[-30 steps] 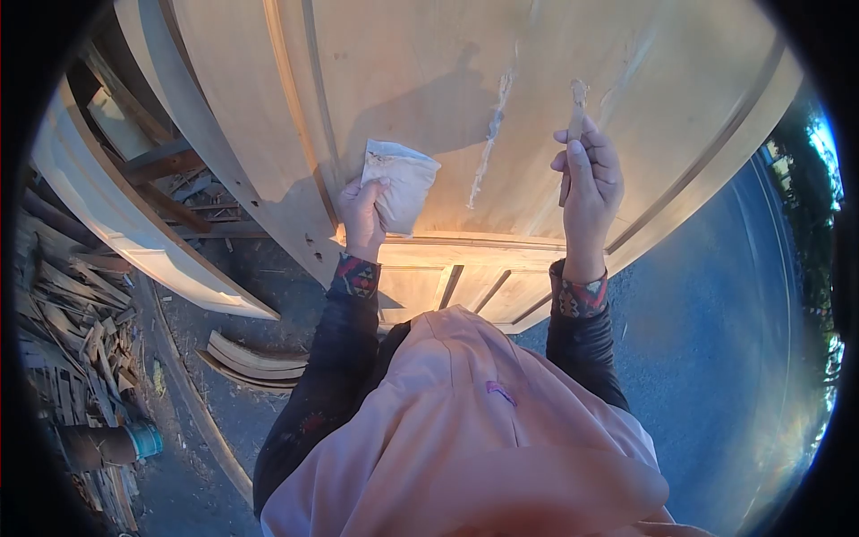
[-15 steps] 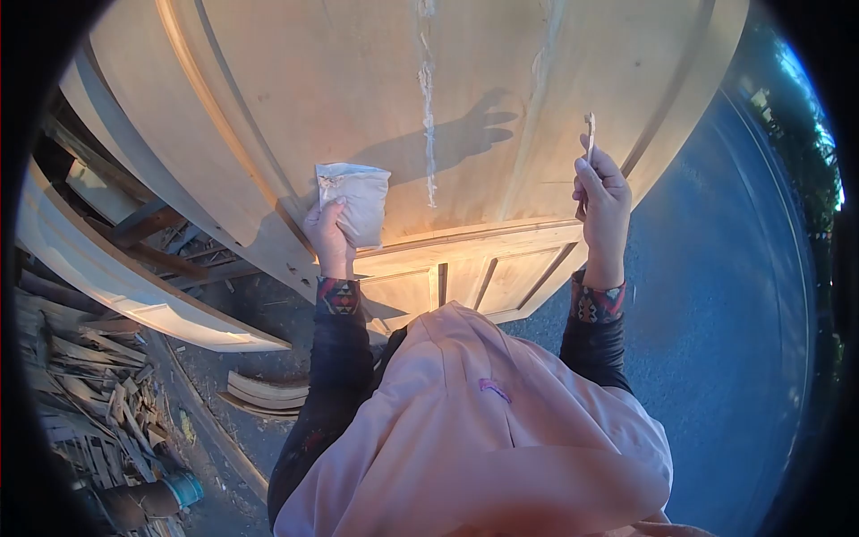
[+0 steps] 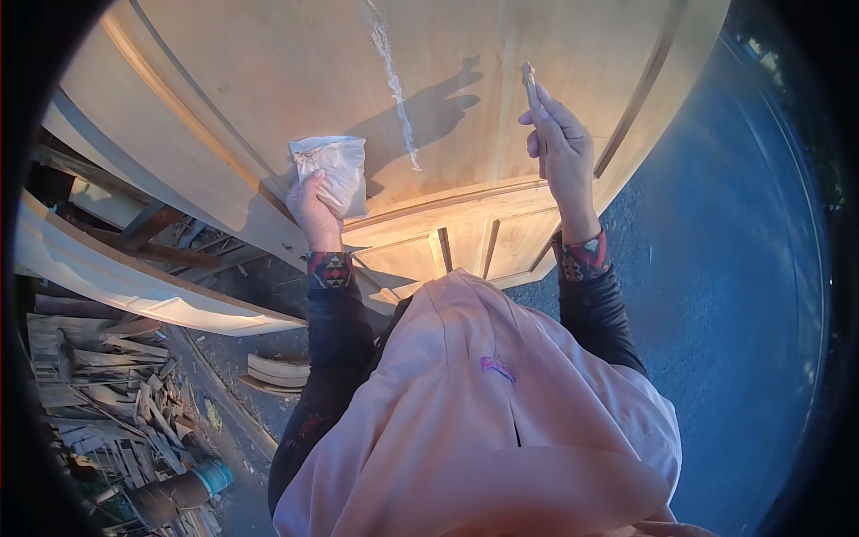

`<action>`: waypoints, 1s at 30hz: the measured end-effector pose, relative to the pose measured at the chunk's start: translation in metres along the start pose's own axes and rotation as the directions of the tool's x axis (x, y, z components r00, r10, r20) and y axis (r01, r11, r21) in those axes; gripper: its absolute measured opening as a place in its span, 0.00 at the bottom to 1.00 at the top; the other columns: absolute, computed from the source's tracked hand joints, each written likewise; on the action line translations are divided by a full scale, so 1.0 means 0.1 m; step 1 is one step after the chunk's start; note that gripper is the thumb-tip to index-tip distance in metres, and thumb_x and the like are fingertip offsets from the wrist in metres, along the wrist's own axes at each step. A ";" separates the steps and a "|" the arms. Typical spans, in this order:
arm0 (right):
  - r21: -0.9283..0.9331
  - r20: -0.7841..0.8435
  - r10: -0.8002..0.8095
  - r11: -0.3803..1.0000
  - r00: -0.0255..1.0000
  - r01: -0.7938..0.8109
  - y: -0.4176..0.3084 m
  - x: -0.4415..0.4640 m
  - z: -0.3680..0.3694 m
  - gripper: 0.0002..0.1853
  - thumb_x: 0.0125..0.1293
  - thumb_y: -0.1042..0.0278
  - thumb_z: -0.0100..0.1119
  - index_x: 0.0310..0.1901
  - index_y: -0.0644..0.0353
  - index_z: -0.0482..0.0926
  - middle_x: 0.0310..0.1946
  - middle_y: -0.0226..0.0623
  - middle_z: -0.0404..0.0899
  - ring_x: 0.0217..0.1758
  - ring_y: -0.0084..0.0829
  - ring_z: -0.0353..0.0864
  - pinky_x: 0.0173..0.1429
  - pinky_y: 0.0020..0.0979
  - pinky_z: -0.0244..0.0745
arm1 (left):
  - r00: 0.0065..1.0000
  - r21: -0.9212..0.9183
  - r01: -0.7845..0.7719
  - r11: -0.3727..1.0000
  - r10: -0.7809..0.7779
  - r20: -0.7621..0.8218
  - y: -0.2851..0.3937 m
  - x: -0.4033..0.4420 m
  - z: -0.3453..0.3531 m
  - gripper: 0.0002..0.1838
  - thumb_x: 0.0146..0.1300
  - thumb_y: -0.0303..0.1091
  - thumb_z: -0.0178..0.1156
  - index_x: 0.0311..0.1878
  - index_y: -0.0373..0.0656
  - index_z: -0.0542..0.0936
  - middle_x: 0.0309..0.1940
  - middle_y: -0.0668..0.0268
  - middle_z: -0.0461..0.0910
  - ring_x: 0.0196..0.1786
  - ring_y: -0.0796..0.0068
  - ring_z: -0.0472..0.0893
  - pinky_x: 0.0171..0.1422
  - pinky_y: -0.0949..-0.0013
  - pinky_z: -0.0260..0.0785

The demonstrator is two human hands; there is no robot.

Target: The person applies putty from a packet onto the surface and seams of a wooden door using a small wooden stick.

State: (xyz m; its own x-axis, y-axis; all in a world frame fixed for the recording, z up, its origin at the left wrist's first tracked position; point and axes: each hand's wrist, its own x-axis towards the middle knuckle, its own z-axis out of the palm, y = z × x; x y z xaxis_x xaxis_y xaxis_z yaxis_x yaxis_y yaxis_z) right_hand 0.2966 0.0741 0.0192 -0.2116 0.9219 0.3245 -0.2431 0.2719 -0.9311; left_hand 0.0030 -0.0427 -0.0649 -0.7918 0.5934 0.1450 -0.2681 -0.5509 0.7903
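Note:
In my left hand point(image 3: 315, 210) is a white plastic packet point(image 3: 344, 174), gripped at its lower left with the thumb on its front; some pale paste shows by its top edge. My right hand point(image 3: 564, 148) pinches a thin, narrow stick-like tool point(image 3: 531, 89) whose raised tip carries a pale smear; its exact kind is unclear. Both hands are over a pale wooden panelled door point(image 3: 268, 89). A rough white line of filler point(image 3: 394, 85) runs down the door between the hands. The tool's tip appears apart from this line.
Another curved wooden piece point(image 3: 134, 291) lies left of the door. Scrap wood point(image 3: 116, 376) is heaped on the ground at lower left, beside a cylinder with a teal end point(image 3: 213, 476). Curved wooden offcuts point(image 3: 276, 373) rest near my left arm. Grey pavement point(image 3: 716, 268) stretches along the right.
My right hand and its tool have moved left and up, closer to the white line. The left hand still holds the packet. The whole view has shifted somewhat.

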 end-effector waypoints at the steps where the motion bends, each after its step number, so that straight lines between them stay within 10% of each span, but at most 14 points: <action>1: -0.028 -0.006 -0.056 0.998 0.998 0.056 0.04 0.03 0.02 0.18 0.71 0.72 0.53 0.61 0.58 0.75 0.34 0.32 0.80 0.24 0.14 0.71 0.29 0.16 0.68 | 1.000 0.003 -0.001 1.000 0.001 -0.003 -0.01 0.01 -0.01 0.14 0.53 0.27 0.59 0.41 0.28 0.79 0.38 0.60 0.80 0.40 0.70 0.81 0.49 0.69 0.73; 10: -0.371 -0.023 -0.329 0.880 0.944 0.297 0.12 0.28 0.26 0.17 0.69 0.72 0.55 0.59 0.51 0.78 0.29 0.30 0.76 0.28 0.17 0.73 0.34 0.21 0.71 | 1.000 0.046 -0.006 0.999 0.006 0.000 0.00 -0.01 -0.01 0.14 0.52 0.29 0.60 0.41 0.30 0.79 0.39 0.61 0.79 0.42 0.69 0.80 0.51 0.68 0.71; 18: -0.799 0.134 -0.658 0.370 0.741 0.473 0.31 0.31 0.26 0.23 0.63 0.76 0.59 0.59 0.46 0.77 0.33 0.35 0.76 0.32 0.30 0.78 0.35 0.29 0.76 | 1.000 0.022 0.007 1.000 -0.007 0.004 -0.02 0.02 -0.07 0.15 0.53 0.26 0.59 0.44 0.28 0.79 0.40 0.59 0.80 0.43 0.70 0.81 0.52 0.68 0.72; 30: -0.870 0.206 -0.510 0.295 0.835 0.395 0.25 0.06 0.20 0.26 0.61 0.77 0.58 0.62 0.46 0.74 0.32 0.35 0.75 0.29 0.31 0.78 0.30 0.31 0.76 | 1.000 0.010 0.021 1.000 -0.021 0.006 -0.01 0.03 -0.05 0.16 0.53 0.26 0.59 0.45 0.29 0.78 0.40 0.60 0.80 0.42 0.70 0.80 0.52 0.69 0.72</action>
State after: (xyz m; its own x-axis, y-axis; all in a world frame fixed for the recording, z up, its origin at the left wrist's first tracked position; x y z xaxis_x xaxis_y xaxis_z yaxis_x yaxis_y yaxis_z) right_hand 0.2697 0.0813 0.0010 -0.2478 0.5748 0.7799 0.6684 0.6842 -0.2918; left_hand -0.0015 -0.0436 -0.0685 -0.7825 0.6085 0.1317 -0.2791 -0.5320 0.7994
